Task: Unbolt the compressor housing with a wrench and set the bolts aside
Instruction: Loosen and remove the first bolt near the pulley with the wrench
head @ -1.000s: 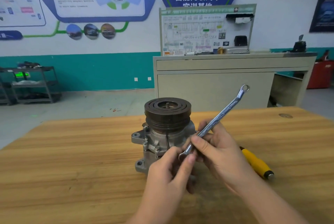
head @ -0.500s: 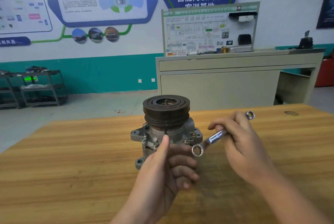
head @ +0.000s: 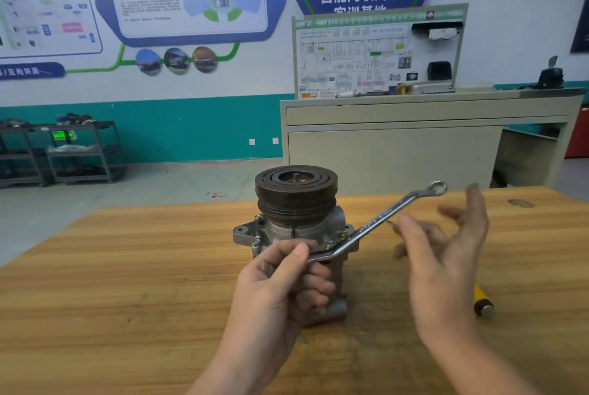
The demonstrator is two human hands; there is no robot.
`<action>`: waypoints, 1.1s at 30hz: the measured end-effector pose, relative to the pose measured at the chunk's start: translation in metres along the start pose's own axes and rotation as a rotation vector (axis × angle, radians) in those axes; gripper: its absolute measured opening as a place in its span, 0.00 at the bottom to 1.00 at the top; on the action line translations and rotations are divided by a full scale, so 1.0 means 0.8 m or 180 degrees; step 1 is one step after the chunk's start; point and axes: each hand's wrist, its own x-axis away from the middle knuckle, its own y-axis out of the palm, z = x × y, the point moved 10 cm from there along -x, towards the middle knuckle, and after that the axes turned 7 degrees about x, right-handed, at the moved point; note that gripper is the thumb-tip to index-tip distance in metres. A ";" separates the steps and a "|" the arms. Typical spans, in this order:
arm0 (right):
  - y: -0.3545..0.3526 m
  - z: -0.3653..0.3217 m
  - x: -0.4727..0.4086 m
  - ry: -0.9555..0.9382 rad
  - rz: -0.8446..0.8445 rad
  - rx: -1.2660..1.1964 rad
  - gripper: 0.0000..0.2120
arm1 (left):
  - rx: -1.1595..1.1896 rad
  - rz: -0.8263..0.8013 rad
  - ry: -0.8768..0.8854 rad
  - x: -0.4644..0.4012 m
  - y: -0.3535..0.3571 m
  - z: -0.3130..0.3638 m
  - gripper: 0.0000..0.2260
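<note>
Pinching the near end of the slim silver double-ring wrench (head: 376, 224), the left hand (head: 280, 286) hides the front of the grey cast-metal compressor housing (head: 302, 235) standing on the wooden table (head: 127, 283). The right hand (head: 446, 254), blurred, fingers spread, holds nothing, just beside the shaft. A yellow-handled tool (head: 483, 300) lies behind it.

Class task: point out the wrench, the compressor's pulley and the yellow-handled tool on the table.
wrench (head: 379, 220), head view, mid-shaft.
pulley (head: 296, 187), head view, dark top face.
yellow-handled tool (head: 482, 300), head view, handle end.

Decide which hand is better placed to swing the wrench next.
Probably the right hand: it is open beside the wrench handle, while the left hand pinches the lower end at the compressor.
</note>
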 end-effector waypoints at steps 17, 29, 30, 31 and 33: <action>0.034 0.010 -0.004 0.1167 -0.0711 -0.1413 0.12 | -0.2671 0.0472 0.2662 0.016 -0.015 0.087 0.16; 0.041 -0.061 0.022 -0.1290 -0.0783 0.0902 0.21 | -0.3465 0.0605 0.1492 -0.022 -0.045 0.058 0.48; 0.046 -0.067 0.026 -0.1430 -0.0799 0.0990 0.21 | -0.3640 0.0619 0.1319 -0.028 -0.048 0.054 0.53; 0.054 -0.072 0.031 -0.1485 -0.0869 0.0953 0.22 | -0.3812 0.0648 0.1194 -0.031 -0.050 0.052 0.57; 0.068 -0.082 0.042 -0.1683 -0.0870 0.1004 0.24 | -0.3966 0.0646 0.1042 -0.037 -0.053 0.049 0.60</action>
